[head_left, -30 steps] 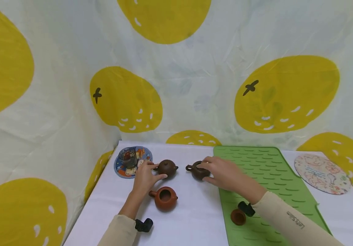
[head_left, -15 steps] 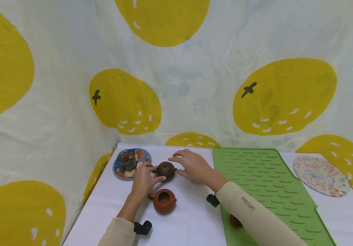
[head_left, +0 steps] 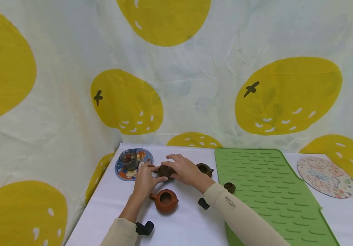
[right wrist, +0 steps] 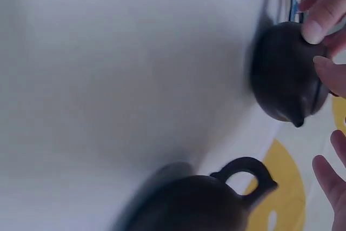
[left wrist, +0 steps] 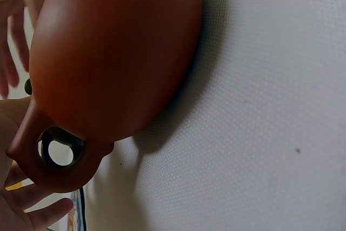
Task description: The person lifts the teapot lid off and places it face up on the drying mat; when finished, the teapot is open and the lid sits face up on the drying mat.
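A dark brown teapot [head_left: 164, 176] with its lid on stands between the hands. My left hand [head_left: 144, 177] holds it from the handle side; in the right wrist view its thumb presses the pot's body [right wrist: 281, 68]. Over its top reaches my right hand [head_left: 184, 169], fingers spread, thumb at or close to the lid edge. A lidless reddish-brown teapot [head_left: 170, 206] stands nearer, below the left hand, and fills much of the left wrist view. Just right of the right hand is a second dark teapot [head_left: 208, 171], uncovered, partly behind the hand.
A glass [head_left: 128, 159] stands on a round blue coaster [head_left: 121, 174] at the back left. On the right lies a green ridged mat [head_left: 256, 171] with a small dark round piece [head_left: 230, 187] near its left edge. Beyond is a round patterned mat [head_left: 324, 177].
My right hand has left the uncovered dark teapot and moved left to the lidded one. My left hand has stayed at that pot.
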Tool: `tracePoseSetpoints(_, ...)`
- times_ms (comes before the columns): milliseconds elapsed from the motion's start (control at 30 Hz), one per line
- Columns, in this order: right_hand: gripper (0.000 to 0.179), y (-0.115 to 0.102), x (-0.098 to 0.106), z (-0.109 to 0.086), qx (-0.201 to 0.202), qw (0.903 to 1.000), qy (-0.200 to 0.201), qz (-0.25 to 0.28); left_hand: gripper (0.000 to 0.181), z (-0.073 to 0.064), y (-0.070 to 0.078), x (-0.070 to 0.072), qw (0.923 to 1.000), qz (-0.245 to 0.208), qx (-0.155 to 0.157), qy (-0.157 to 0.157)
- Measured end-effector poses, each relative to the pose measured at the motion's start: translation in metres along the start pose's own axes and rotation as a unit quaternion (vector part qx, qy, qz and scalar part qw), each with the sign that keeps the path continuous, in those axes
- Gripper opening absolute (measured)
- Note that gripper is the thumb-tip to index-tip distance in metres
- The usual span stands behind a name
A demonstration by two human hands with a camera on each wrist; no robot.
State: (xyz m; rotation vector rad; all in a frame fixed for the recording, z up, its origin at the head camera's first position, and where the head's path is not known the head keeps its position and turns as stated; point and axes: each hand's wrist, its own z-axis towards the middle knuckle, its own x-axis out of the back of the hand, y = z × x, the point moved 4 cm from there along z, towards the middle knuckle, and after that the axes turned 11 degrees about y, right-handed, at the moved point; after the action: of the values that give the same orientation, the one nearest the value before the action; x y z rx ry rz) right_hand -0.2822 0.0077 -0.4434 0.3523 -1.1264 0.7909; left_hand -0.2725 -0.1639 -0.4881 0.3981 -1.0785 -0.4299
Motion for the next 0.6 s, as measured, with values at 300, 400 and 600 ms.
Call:
tracePoseSetpoints(300,0.057,0.006,-0.012,-0.006,-0.011,0.9994,0.007,0.032,0.059,0.0,0.003,0.0,1.0,-0.005,-0.005,0.001)
tracePoseSetpoints(400,0.055,0.007,-0.014,-0.007,0.004,0.9992,0.015,0.037,0.059,0.0,0.003,0.0,1.0,-0.004,-0.001,0.001)
tracePoseSetpoints(600,0.049,0.006,-0.018,-0.01,0.032,0.9987,0.012,0.039,0.059,-0.001,0.001,0.002,1.0,-0.005,0.004,-0.002)
